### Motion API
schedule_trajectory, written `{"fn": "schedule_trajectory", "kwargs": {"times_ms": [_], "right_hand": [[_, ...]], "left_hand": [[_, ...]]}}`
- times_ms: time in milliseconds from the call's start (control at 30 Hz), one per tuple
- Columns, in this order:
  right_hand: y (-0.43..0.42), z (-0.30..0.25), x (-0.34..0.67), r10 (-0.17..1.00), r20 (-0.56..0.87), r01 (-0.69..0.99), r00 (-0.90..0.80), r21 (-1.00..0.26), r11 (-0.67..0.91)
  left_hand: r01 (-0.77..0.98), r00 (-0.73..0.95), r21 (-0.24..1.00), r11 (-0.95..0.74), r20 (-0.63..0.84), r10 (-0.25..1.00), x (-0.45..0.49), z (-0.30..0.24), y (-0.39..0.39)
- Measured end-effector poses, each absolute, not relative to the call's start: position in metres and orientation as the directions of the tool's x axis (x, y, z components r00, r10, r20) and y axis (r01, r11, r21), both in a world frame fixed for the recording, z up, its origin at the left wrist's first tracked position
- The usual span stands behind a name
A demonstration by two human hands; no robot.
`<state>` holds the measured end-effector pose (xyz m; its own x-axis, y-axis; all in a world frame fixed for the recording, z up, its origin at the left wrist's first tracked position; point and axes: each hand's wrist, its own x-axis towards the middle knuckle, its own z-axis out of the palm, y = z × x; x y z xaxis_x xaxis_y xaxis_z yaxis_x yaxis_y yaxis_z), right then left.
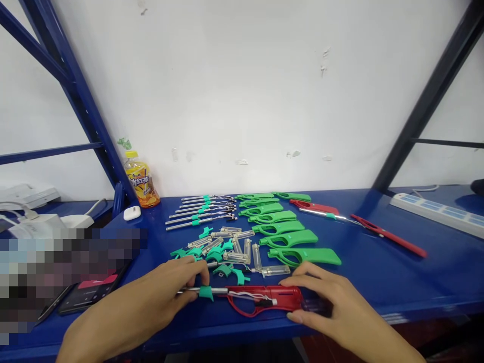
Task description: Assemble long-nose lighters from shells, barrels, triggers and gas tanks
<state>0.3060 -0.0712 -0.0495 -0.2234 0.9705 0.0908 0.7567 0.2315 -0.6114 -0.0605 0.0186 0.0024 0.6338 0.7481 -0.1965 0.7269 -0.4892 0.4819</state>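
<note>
My left hand (159, 292) pinches the metal lighter tube (219, 291), which carries a green trigger (206, 293). White wires (251, 295) run from the tube into an open red lighter handle shell (260, 310) at the table's front. My right hand (333, 297) is closed about the shell's right end, thumb below and fingers above. A translucent piece (315, 304) shows under that palm, partly hidden. Just behind lie loose green triggers (223, 270) and several clear fuel tanks (275, 270).
Green handle shells (304, 256) form a column behind my right hand, and metal tubes with wires (189, 223) lie further left. Red shells (389, 235) rest at the right near a power strip (442, 214). A drink bottle (142, 181), an earbud case (132, 213) and a phone (88, 292) occupy the left.
</note>
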Motion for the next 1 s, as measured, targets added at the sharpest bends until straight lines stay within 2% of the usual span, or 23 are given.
{"fn": "schedule_trajectory", "kwargs": {"times_ms": [300,567,1000], "right_hand": [[-0.072,-0.047,0.304,0.971,0.108,0.766,-0.215,-0.598,0.236],[-0.072,-0.048,0.306,0.97,0.069,0.771,-0.233,-0.595,0.227],[-0.072,-0.049,0.305,0.971,0.109,0.771,-0.215,-0.59,0.237]], "left_hand": [[0.743,0.621,0.457,-0.489,-0.199,0.758,-0.051,0.011,0.015],[0.733,0.622,0.445,-0.514,-0.134,0.771,-0.048,0.011,0.008],[0.622,0.749,0.44,-0.647,-0.093,0.656,-0.012,0.01,0.01]]}}
